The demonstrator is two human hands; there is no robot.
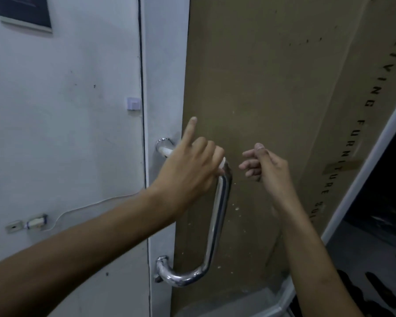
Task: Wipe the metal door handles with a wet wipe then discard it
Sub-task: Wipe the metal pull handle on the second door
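Wipe is pressed around the top bend of the handle by the left hand, fingers curled, index raised, likely for rubbing. Right hand is held beside it, loosely curled, empty.

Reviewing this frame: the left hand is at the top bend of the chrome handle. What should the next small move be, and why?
Probably slide the left hand down the curved chrome door handle. Something white, likely the wet wipe, shows under that hand at the top bend only, with the index finger lifted; the long shaft and lower bend lie bare below. The right hand hangs loosely curled beside the handle, apparently holding nothing.
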